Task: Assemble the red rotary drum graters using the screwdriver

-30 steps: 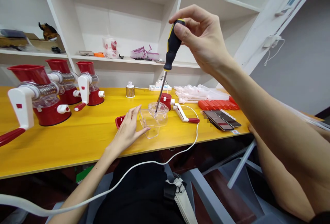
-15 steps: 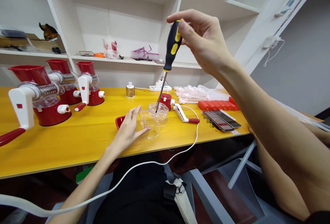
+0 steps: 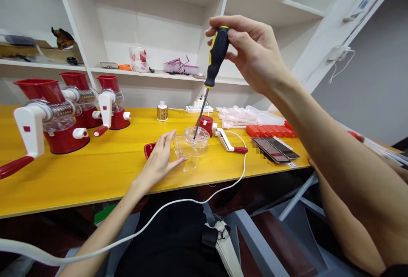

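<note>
My right hand [image 3: 247,47] pinches the top of a dark blue and yellow screwdriver [image 3: 218,53] between thumb and fingers. The screwdriver leans slightly, its shaft running down into the round end of a clear plastic grater body [image 3: 191,158], which lies on the table. Whether a screw sits under the tip is too small to tell. Around the left end of the clear body, my left hand [image 3: 159,158] grips it with fingers behind and thumb in front. A red plastic part [image 3: 148,149] lies partly hidden behind my left hand.
Assembled red rotary graters [image 3: 65,136] stand at the left. Behind the clear body are a metal grating drum [image 3: 162,112] and a red base [image 3: 206,124]. Right of it lie a white crank [image 3: 225,140], phones [image 3: 276,149], and red parts [image 3: 270,131]. A white cable [image 3: 191,201] crosses the front edge.
The screwdriver handle has turned, its yellow patches now facing left. My right fingers have shifted around the handle's top. My left hand stays on the clear body.
</note>
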{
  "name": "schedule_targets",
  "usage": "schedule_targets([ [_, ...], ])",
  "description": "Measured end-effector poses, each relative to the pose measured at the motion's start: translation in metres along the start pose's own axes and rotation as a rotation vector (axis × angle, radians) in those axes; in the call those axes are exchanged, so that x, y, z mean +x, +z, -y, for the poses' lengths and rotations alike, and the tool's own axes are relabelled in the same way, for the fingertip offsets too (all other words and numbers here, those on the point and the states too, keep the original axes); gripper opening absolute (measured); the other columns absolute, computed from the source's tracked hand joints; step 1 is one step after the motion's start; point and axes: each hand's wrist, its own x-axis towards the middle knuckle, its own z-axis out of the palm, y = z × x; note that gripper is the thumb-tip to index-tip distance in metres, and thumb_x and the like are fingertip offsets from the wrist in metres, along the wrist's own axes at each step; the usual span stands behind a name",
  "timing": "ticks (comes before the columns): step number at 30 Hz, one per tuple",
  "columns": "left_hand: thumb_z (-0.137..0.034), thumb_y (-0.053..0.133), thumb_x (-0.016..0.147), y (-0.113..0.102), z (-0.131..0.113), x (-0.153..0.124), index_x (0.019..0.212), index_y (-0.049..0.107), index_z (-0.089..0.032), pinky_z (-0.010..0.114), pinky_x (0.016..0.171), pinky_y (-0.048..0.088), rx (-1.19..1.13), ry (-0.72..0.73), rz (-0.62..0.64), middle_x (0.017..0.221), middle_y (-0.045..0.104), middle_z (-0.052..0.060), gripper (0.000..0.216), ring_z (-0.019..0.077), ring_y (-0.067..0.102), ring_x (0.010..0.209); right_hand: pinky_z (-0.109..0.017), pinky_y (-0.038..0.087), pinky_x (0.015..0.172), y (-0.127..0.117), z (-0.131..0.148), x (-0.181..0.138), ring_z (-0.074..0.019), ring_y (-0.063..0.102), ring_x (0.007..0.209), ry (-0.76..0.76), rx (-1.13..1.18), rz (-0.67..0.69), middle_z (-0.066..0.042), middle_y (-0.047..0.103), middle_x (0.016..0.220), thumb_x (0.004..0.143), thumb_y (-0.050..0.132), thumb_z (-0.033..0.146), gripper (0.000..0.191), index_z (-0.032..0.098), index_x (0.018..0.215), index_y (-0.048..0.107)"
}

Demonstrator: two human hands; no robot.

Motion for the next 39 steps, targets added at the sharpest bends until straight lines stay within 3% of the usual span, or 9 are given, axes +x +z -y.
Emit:
schedule_targets([
  [3,-0.044,0.069,0.088,0.0,0.0,0.0,0.155,0.016,-0.031,0.051,0.114,0.042,0.001,-0.002,0.0,0.142,0.044,0.013,0.086,0.0315,0.049,0.135,-0.032,0.056,0.079,-0.001,0.0,0.001,-0.0205,0.065,0.099,0.0,-0.017,0.016,0.001,0.072,0.1,0.083,0.076,0.047,0.022,0.036,0.101,0.076],
  [6,-0.043,0.069,0.088,0.0,-0.001,0.0,0.155,0.017,-0.03,0.051,0.114,0.041,0.004,-0.004,-0.002,0.142,0.044,0.013,0.086,0.0316,0.048,0.136,-0.029,0.054,0.068,0.004,0.0,0.0,-0.0166,0.061,0.078,-0.034,-0.044,-0.053,0.001,0.063,0.079,0.081,0.079,0.049,0.023,0.032,0.095,0.075],
  [8,-0.043,0.07,0.088,0.0,0.0,0.0,0.155,0.017,-0.03,0.051,0.114,0.042,0.004,-0.005,-0.004,0.142,0.045,0.013,0.086,0.0319,0.049,0.135,-0.029,0.054,0.068,0.008,0.0,-0.001,-0.0145,0.055,0.069,-0.052,-0.067,-0.097,0.002,0.054,0.071,0.082,0.078,0.05,0.025,0.028,0.093,0.075],
  [15,-0.044,0.07,0.088,-0.001,-0.001,0.0,0.155,0.017,-0.03,0.052,0.113,0.043,0.002,-0.003,-0.002,0.142,0.044,0.014,0.087,0.0325,0.05,0.135,-0.032,0.057,0.082,0.004,0.002,0.0,-0.0218,0.064,0.101,-0.033,-0.013,-0.03,-0.001,0.072,0.102,0.083,0.076,0.05,0.023,0.035,0.099,0.079],
  [22,-0.042,0.07,0.087,-0.001,-0.002,0.0,0.154,0.018,-0.03,0.052,0.114,0.042,-0.001,-0.015,0.003,0.142,0.044,0.013,0.086,0.0322,0.048,0.136,-0.027,0.054,0.067,0.01,0.005,-0.001,-0.0142,0.054,0.072,-0.037,-0.029,-0.049,0.001,0.055,0.072,0.084,0.076,0.05,0.02,0.032,0.092,0.075],
  [29,-0.044,0.069,0.088,-0.001,-0.001,0.0,0.155,0.017,-0.031,0.052,0.114,0.041,-0.004,-0.015,0.007,0.143,0.043,0.013,0.086,0.0321,0.048,0.137,-0.032,0.056,0.081,0.004,0.008,0.0,-0.0207,0.064,0.101,0.005,0.027,0.024,0.0,0.071,0.101,0.082,0.077,0.05,0.021,0.036,0.098,0.078],
  [35,-0.042,0.07,0.088,-0.001,-0.002,0.0,0.154,0.017,-0.032,0.052,0.113,0.043,-0.004,-0.029,0.008,0.143,0.044,0.012,0.086,0.0315,0.049,0.136,-0.029,0.052,0.068,0.007,0.004,-0.002,-0.0154,0.058,0.073,-0.054,-0.044,-0.104,0.002,0.063,0.076,0.08,0.079,0.051,0.022,0.031,0.088,0.076],
  [39,-0.042,0.071,0.087,-0.001,-0.002,0.0,0.154,0.018,-0.03,0.051,0.113,0.043,0.004,-0.031,0.01,0.142,0.044,0.013,0.086,0.0312,0.049,0.135,-0.031,0.054,0.081,0.006,0.004,-0.003,-0.0171,0.062,0.091,-0.009,-0.017,-0.041,0.0,0.069,0.099,0.09,0.068,0.042,0.018,0.031,0.1,0.077],
])
